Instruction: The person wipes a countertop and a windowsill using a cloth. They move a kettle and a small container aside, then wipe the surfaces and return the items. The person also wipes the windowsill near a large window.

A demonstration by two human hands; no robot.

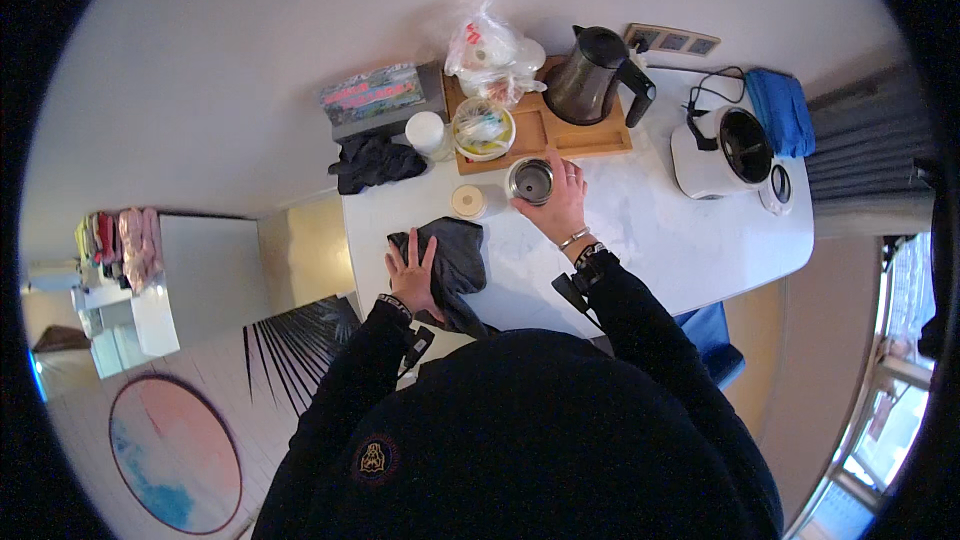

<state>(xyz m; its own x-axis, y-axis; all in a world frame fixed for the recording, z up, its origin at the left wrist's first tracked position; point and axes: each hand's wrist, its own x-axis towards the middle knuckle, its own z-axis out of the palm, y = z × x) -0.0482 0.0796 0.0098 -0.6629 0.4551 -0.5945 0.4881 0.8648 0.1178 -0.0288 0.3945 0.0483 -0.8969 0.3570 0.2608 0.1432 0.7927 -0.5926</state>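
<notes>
My right hand (558, 202) is wrapped around the side of an open metal-lined cup (532, 181), whose dark inside faces up. Left of it, a round cream lid (469, 202) lies on the white table (637, 232). My left hand (412, 275) rests with spread fingers on a crumpled dark grey cloth (459, 259) near the table's left edge. Whether its fingers pinch any of the cloth cannot be told. Both wrists carry dark bands, and a bracelet circles the right one.
Behind the cup stand a wooden tray (592, 142), a dark kettle (589, 82), a round tub (484, 129) and a white-lidded jar (427, 136). Black cloth (379, 163) lies back left. A white appliance (697, 157) with a cord and a folded blue cloth (780, 112) are at the right.
</notes>
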